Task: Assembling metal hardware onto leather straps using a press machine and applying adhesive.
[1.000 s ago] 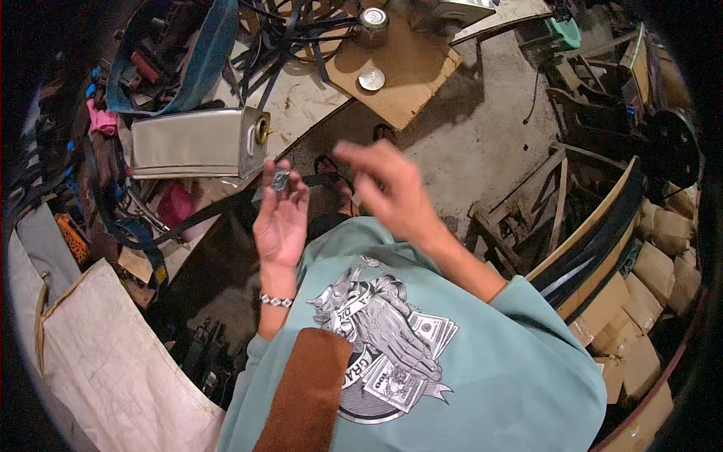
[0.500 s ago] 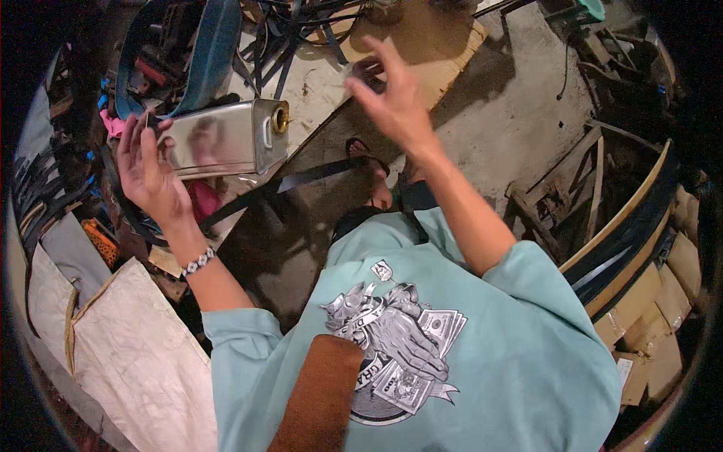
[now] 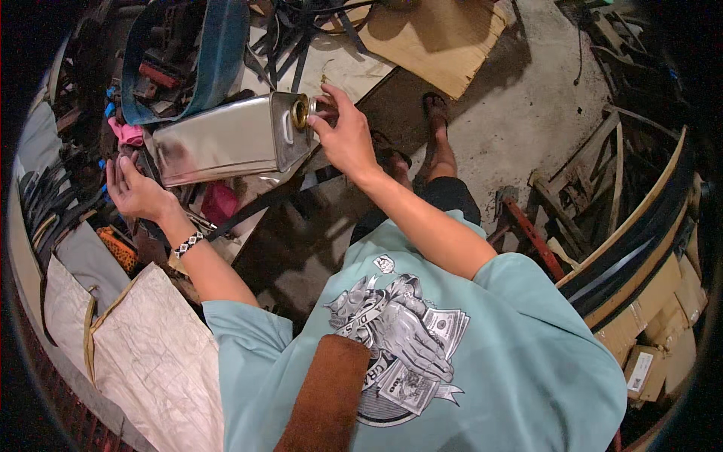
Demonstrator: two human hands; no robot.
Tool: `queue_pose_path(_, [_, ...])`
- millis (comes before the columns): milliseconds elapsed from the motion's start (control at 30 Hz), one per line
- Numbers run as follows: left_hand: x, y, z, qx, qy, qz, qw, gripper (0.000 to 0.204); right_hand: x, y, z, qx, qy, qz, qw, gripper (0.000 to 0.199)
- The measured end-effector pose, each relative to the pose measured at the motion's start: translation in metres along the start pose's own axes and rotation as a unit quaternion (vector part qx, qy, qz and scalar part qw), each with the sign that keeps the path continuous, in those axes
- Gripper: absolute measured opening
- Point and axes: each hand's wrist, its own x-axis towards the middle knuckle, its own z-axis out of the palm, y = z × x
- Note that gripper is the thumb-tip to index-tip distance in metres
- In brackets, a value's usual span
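The metal can (image 3: 218, 139) lies on its side at the left of the pale surface (image 3: 335, 56). Its thin walls look stiff but slick and easily dented — its weight cannot be told; the handle (image 3: 288, 128) offers the surest hold. Beside its mouth, the right hand (image 3: 348, 139) pinches a small silvery piece (image 3: 312, 108). The left hand (image 3: 143, 194), loosely curled near the base — whether gripping anything, I cannot tell.

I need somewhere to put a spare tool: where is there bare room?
The visible part of the brown board, right of the black straps, looks bare; so does the concrete floor between that board and the wooden frames. It is crowded left of the tin and inside the blue band.
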Motion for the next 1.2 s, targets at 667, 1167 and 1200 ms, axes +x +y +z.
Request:
queue_pose_path(667, [-0.010,-0.028,0.007,0.040,-0.041,-0.082,0.995,0.042,0.009,0.002,-0.018,0.038,-0.040,-0.030,0.998,0.067])
queue_pose_path(1167, [-0.020,-0.019,0.015,0.085,-0.076,-0.057,0.992,0.045,0.016,0.004,-0.029,0.080,-0.062,-0.046,0.994,0.067])
queue_pose_path(1200, [-0.021,-0.019,0.016,0.083,-0.076,-0.057,0.992,0.045,0.016,0.006,-0.028,0.074,-0.057,-0.048,0.994,0.065])
